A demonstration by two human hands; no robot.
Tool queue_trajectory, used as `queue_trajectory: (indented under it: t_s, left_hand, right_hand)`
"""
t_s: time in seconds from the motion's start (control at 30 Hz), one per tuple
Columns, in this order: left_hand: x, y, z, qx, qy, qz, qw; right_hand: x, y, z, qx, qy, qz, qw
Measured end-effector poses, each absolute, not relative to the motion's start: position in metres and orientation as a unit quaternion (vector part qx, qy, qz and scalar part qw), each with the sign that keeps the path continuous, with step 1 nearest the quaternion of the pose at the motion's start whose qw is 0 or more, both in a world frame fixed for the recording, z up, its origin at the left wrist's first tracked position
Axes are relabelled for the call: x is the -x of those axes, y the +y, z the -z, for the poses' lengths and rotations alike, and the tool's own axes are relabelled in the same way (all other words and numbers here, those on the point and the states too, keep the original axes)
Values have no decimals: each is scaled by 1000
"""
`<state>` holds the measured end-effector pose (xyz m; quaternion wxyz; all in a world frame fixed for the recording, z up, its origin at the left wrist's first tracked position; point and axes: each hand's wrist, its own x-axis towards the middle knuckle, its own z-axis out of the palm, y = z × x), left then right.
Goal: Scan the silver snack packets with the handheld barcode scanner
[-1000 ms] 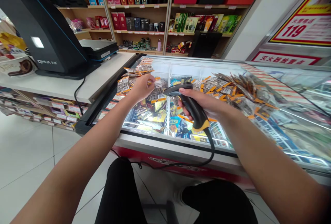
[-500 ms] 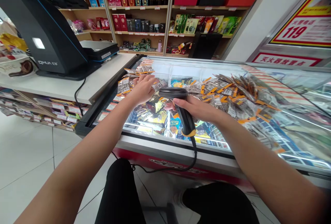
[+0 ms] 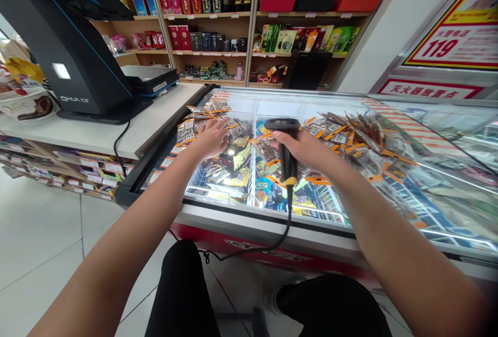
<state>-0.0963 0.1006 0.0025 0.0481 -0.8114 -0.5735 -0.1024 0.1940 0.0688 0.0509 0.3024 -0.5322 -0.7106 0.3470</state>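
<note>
My right hand is wrapped round the grip of a black barcode scanner with a yellow band, held upright over the glass lid of a chest freezer. Its cable hangs down over the freezer's front edge. My left hand lies palm down, fingers spread, on small clear packets with orange headers stacked at the lid's left side. Another heap of such packets spreads to the right of the scanner.
A black checkout terminal and a flat scale stand on the white counter to the left. Wooden shelves with boxes and bottles line the back wall. A red-and-yellow sign is at the right. My knees are below the freezer.
My left hand has put down the packet it held up and now rests flat on the left stack. The scanner has turned from pointing left to pointing away and moved slightly forward.
</note>
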Motion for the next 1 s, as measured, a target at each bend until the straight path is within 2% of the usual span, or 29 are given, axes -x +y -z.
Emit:
queue_trajectory:
  t_s: [0.17, 0.3, 0.43, 0.5, 0.6, 0.7, 1.0]
  left_hand:
    - [98, 103, -1, 800, -592, 89, 33]
    - [97, 102, -4, 790, -606, 87, 23]
    - [100, 101, -7, 793, -603, 89, -1]
    - [104, 99, -10, 801, -591, 90, -23]
    - [107, 95, -16, 823, -556, 101, -62]
    - [106, 90, -21, 849, -503, 137, -84]
    - [102, 94, -18, 873, -440, 190, -90]
  right_hand:
    - [-195, 68, -54, 558, -722, -316, 261]
    - [-195, 69, -50, 541, -720, -328, 284]
    - [-189, 64, -50, 437, -678, -485, 337]
    - [-186, 58, -55, 402, -636, -573, 324]
    - [-184, 48, -62, 402, -600, -633, 277]
    - [-182, 44, -64, 418, -599, -642, 234]
    - [-183, 50, -58, 456, -579, -633, 238]
